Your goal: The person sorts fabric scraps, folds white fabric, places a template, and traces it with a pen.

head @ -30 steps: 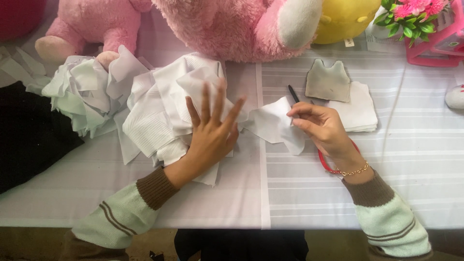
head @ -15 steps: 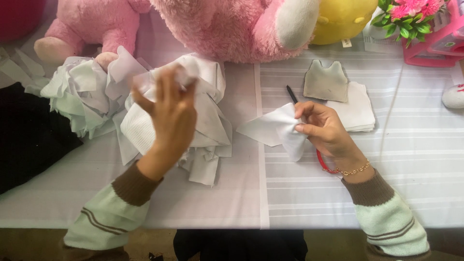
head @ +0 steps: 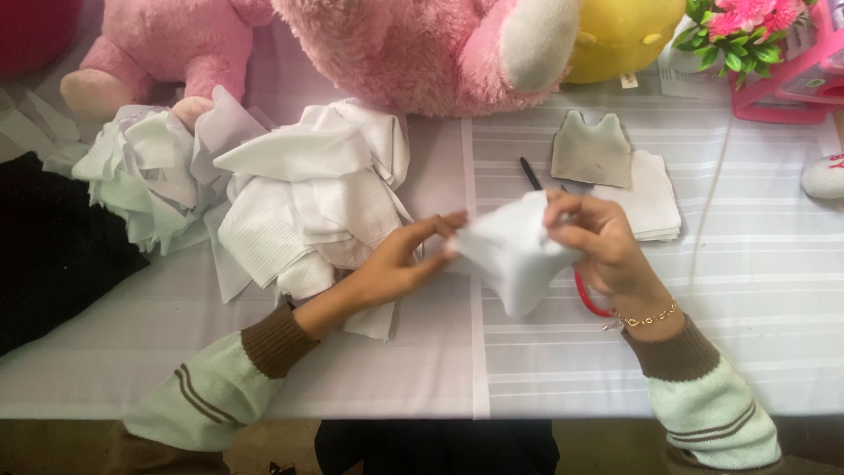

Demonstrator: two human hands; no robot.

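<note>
A small white cloth piece point(head: 514, 255) is held up above the table between both hands. My right hand point(head: 598, 242) grips its right side, with a black pen point(head: 530, 173) poking out behind the cloth. My left hand point(head: 400, 264) pinches the cloth's left edge with its fingertips. To the left lies a heap of white cloth pieces point(head: 303, 193). Under my right wrist a red curved object point(head: 591, 299) shows, partly hidden.
A grey vest-shaped template point(head: 592, 149) lies on a stack of white cloth point(head: 655, 207) at right. Pink plush toys point(head: 413, 44) and a yellow one point(head: 620, 35) line the far edge. A pink basket with flowers point(head: 774, 53) stands far right. Black fabric point(head: 44, 255) lies left.
My left hand left the heap of white pieces and came right to the cloth held by my right hand. The cloth is now lifted between both hands.
</note>
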